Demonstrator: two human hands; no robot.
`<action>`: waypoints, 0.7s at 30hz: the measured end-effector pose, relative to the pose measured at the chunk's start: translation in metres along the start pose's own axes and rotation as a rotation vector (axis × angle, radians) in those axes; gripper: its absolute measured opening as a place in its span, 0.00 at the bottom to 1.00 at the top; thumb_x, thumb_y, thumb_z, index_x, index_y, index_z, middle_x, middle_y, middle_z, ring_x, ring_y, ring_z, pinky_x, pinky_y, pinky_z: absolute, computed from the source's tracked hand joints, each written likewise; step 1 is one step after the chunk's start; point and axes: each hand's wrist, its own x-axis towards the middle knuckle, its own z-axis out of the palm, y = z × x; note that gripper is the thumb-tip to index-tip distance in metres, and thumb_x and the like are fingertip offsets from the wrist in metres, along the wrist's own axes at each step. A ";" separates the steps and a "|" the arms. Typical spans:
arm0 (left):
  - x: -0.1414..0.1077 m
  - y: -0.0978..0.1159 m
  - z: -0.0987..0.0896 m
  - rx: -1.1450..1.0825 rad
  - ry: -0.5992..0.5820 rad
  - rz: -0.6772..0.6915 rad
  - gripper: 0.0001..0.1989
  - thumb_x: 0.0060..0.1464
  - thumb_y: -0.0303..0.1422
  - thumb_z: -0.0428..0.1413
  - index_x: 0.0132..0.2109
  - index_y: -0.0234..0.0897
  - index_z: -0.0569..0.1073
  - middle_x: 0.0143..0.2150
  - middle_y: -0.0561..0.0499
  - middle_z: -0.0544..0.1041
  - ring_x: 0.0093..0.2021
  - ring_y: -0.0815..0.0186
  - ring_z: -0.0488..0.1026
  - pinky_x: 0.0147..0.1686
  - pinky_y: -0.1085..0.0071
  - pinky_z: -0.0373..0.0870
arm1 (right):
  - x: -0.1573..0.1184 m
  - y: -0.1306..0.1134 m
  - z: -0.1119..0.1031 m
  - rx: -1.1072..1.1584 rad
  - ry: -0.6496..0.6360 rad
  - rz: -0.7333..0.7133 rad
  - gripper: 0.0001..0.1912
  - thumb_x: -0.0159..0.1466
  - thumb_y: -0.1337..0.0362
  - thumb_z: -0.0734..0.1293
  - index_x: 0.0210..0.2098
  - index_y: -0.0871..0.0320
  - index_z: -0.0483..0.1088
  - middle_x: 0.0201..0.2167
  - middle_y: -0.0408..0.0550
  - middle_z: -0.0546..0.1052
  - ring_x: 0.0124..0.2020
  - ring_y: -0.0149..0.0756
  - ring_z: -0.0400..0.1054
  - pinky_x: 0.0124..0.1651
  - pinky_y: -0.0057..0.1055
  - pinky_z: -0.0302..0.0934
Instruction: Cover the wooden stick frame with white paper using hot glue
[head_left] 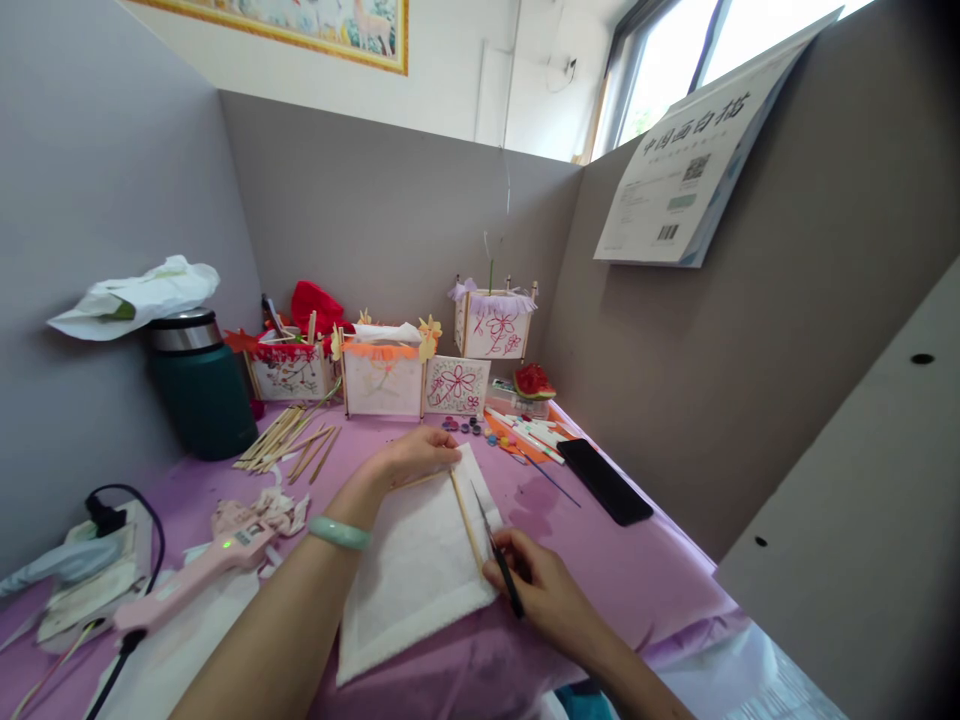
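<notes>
A white sheet (420, 570) lies on the purple tablecloth, with a thin wooden stick frame (469, 515) on it. My left hand (424, 452), with a pale green bangle (339, 532) at its wrist, presses closed fingers on the sheet's top edge and the frame's corner. Black-handled scissors (504, 570) are in my closed right hand (540, 590); their blades point up along the sheet's right side, beside the stick. Whether the blades touch the sheet is hard to tell.
A pink glue gun (202, 572), power strip (97, 580) and green bottle (199, 385) stand left. Loose sticks (281, 440) lie behind. Decorated lanterns (384, 375) line the back. A black phone (604, 480) and markers (529, 432) lie right.
</notes>
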 end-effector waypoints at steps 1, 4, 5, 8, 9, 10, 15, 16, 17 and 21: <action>0.000 0.000 0.001 0.002 -0.004 0.002 0.11 0.59 0.37 0.55 0.37 0.32 0.71 0.32 0.54 0.71 0.29 0.71 0.69 0.29 0.72 0.69 | 0.001 0.000 0.000 0.001 -0.003 -0.001 0.11 0.60 0.56 0.66 0.38 0.56 0.68 0.25 0.38 0.64 0.27 0.30 0.58 0.30 0.25 0.51; 0.001 -0.001 0.002 0.004 -0.013 0.008 0.10 0.59 0.37 0.55 0.38 0.32 0.71 0.32 0.54 0.71 0.29 0.71 0.69 0.30 0.71 0.70 | 0.003 0.001 0.001 -0.009 -0.002 0.002 0.11 0.60 0.55 0.66 0.37 0.56 0.68 0.25 0.38 0.64 0.27 0.29 0.58 0.30 0.25 0.51; 0.001 -0.001 0.002 0.003 -0.015 0.010 0.10 0.59 0.37 0.55 0.38 0.32 0.71 0.32 0.54 0.71 0.29 0.71 0.69 0.30 0.71 0.70 | 0.004 0.001 0.001 -0.017 0.002 0.002 0.11 0.60 0.56 0.66 0.37 0.56 0.68 0.25 0.38 0.64 0.27 0.29 0.57 0.30 0.25 0.51; 0.000 0.000 0.001 -0.001 -0.018 0.010 0.10 0.59 0.37 0.55 0.38 0.32 0.71 0.32 0.54 0.71 0.28 0.71 0.69 0.29 0.72 0.69 | 0.005 0.004 0.002 -0.044 0.014 -0.002 0.11 0.60 0.56 0.65 0.37 0.56 0.67 0.24 0.38 0.63 0.27 0.30 0.57 0.30 0.26 0.50; 0.000 0.000 0.001 -0.002 -0.020 0.009 0.10 0.59 0.37 0.55 0.37 0.32 0.71 0.32 0.54 0.71 0.28 0.72 0.69 0.29 0.72 0.69 | 0.006 0.005 0.002 -0.049 0.016 -0.005 0.11 0.60 0.56 0.65 0.38 0.56 0.67 0.24 0.38 0.63 0.26 0.30 0.57 0.30 0.26 0.50; 0.000 0.001 0.001 -0.004 -0.021 0.009 0.10 0.59 0.37 0.55 0.37 0.32 0.70 0.31 0.55 0.71 0.28 0.72 0.68 0.28 0.72 0.69 | 0.006 0.006 0.003 -0.053 0.017 -0.009 0.11 0.61 0.56 0.65 0.38 0.56 0.67 0.24 0.38 0.63 0.26 0.30 0.57 0.30 0.26 0.50; -0.001 0.002 0.000 -0.013 -0.035 -0.002 0.10 0.59 0.37 0.55 0.37 0.32 0.70 0.31 0.55 0.70 0.27 0.72 0.68 0.28 0.73 0.68 | 0.006 0.011 0.003 -0.070 0.021 -0.022 0.10 0.60 0.57 0.65 0.36 0.57 0.66 0.23 0.37 0.62 0.26 0.29 0.56 0.30 0.26 0.50; -0.001 0.002 -0.001 -0.013 -0.038 -0.005 0.10 0.59 0.37 0.55 0.38 0.32 0.70 0.31 0.55 0.71 0.27 0.72 0.68 0.28 0.73 0.68 | 0.006 0.011 0.003 -0.071 0.020 -0.021 0.10 0.60 0.57 0.65 0.36 0.57 0.66 0.23 0.37 0.62 0.26 0.29 0.56 0.30 0.26 0.50; -0.001 0.002 -0.001 -0.013 -0.039 -0.007 0.10 0.60 0.37 0.54 0.38 0.32 0.70 0.31 0.55 0.71 0.27 0.72 0.68 0.28 0.73 0.69 | 0.006 0.010 0.003 -0.070 0.019 -0.020 0.10 0.60 0.57 0.65 0.36 0.56 0.66 0.24 0.37 0.62 0.26 0.29 0.57 0.30 0.26 0.50; 0.000 -0.001 0.001 -0.007 -0.034 -0.005 0.10 0.60 0.37 0.54 0.38 0.32 0.71 0.32 0.54 0.71 0.28 0.72 0.69 0.28 0.72 0.69 | 0.008 0.009 0.002 -0.064 0.024 -0.014 0.11 0.60 0.56 0.65 0.38 0.56 0.67 0.25 0.38 0.64 0.27 0.30 0.58 0.30 0.26 0.51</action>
